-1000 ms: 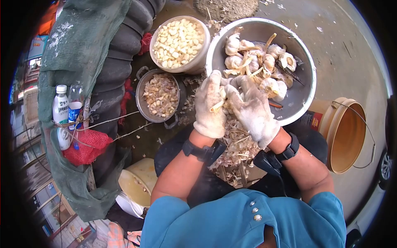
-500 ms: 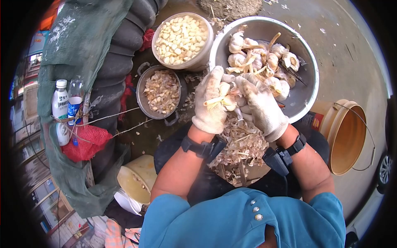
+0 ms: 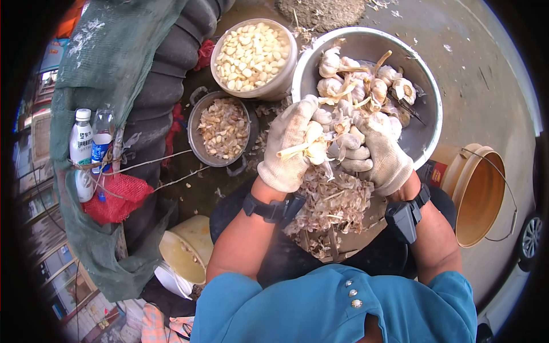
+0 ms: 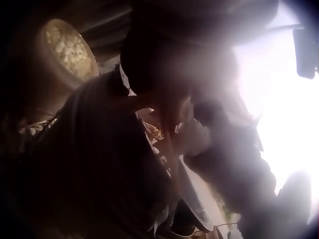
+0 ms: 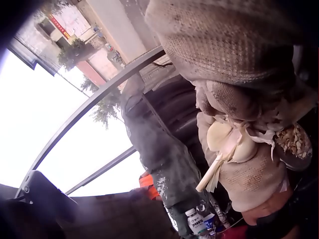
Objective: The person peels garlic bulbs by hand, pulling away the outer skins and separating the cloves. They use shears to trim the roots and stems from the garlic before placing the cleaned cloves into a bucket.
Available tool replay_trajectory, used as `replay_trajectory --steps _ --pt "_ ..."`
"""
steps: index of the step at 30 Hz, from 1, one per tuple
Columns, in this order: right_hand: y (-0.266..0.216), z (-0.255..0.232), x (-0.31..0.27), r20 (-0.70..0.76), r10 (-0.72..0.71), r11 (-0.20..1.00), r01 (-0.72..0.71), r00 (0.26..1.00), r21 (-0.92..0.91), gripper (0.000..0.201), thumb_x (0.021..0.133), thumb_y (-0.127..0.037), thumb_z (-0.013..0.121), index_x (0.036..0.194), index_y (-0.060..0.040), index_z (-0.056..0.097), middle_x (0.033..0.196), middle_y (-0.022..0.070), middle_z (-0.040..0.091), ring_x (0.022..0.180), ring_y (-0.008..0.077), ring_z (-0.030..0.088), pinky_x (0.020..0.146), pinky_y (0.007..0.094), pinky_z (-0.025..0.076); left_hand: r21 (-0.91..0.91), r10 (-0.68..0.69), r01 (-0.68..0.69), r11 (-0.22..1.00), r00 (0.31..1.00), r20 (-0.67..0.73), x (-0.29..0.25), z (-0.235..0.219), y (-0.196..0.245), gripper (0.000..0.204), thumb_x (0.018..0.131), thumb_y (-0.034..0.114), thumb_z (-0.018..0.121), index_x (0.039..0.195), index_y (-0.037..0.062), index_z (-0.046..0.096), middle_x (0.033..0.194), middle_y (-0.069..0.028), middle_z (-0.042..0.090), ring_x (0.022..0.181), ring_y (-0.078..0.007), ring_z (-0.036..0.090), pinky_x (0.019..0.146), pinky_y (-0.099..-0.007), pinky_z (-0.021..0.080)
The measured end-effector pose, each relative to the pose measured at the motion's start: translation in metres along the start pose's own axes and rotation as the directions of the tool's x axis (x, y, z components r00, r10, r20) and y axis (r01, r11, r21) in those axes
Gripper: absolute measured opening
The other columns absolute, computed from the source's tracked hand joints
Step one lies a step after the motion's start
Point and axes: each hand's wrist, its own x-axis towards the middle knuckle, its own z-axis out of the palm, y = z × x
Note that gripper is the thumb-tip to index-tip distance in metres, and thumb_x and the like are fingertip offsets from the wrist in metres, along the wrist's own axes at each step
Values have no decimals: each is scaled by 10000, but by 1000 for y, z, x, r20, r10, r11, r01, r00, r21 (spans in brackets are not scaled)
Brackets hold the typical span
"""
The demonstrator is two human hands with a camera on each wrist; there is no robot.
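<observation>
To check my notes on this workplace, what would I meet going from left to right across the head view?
White-labelled bottle → clear bottle with blue label → small metal pot of garlic cloves → left hand → right hand → tan bucket.

Garlic bulbs (image 3: 376, 90) crowd the basin (image 3: 422, 137), leaving room at its right.
</observation>
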Motion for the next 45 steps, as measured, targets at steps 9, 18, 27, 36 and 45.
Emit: replay_trajectory --steps 9,18,27,36,45 --pt "3 16 -3 -231 -78 989 46 970 -140 214 1046 -311 388 1044 -132 506 689 -37 449 482 27 334 399 163 261 229 38 -68 971 990 133 -5 1 10 266 966 301 581 1006 42 631 863 -7 640 705 -68 583 611 -218 476" --pt "7 14 -5 -232 -251 839 92 940 -537 253 1021 -363 435 1011 -141 555 672 -70 450 485 23 343 429 189 259 351 26 -110 930 972 234 -3 15 1 161 854 128 713 963 32 644 831 -18 651 672 -87 605 631 -224 503" --pt "9 -42 10 326 -504 -43 354 800 -934 249 1000 -315 467 893 -103 543 613 -49 447 510 63 398 454 219 305 329 -3 -60 942 982 188 -5 14 -4 97 873 104 669 910 20 636 760 -10 636 671 -63 579 585 -225 473" --pt "22 -25 10 571 -541 -621 165 617 -767 466 956 -155 457 1419 -100 440 1055 142 650 948 280 639 834 382 496 330 -149 89 940 975 162 -3 9 2 104 948 155 584 934 55 563 783 -16 597 607 -67 565 489 -224 449" --pt "28 7 9 -30 -629 218 140 776 -966 326 985 -172 479 1280 -80 584 997 113 660 916 243 633 834 354 491 -248 -206 311 918 905 373 2 -20 -11 215 951 217 580 1062 33 577 914 -93 643 728 -180 644 631 -286 542"
